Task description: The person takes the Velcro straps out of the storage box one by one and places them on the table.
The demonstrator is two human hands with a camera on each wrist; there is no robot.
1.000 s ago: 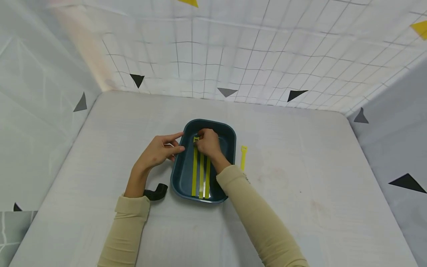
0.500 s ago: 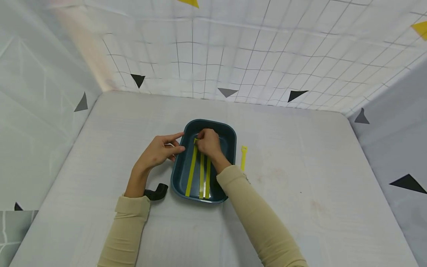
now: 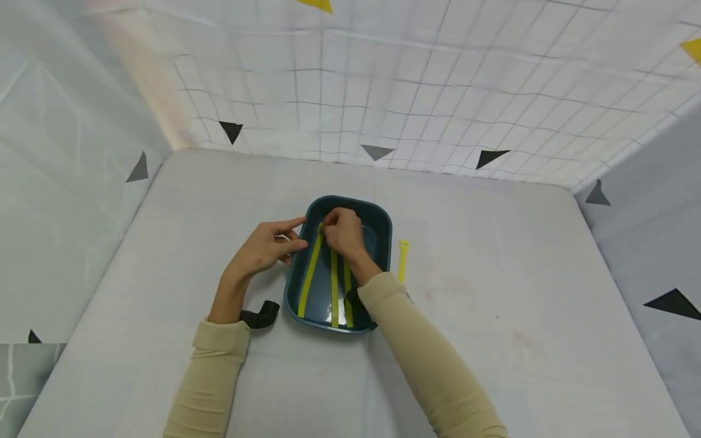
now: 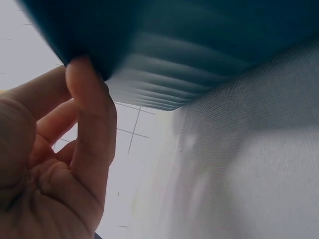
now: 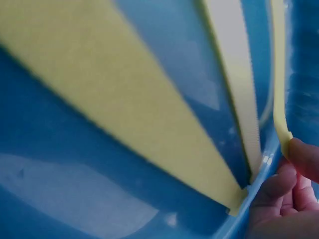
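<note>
While one sleeve partly hides the tray, the right grip pinches a yellow strip, left grip spread.

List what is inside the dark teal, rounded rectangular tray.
Three flat yellow straps and the right hand, which pinches the leftmost strap's far end. In the head view, that hand and its wrist cover the other straps' far ends.

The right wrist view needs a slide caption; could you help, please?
Right hand grip pinches the end of one yellow strap; two more straps lie in the blue tray.
</note>
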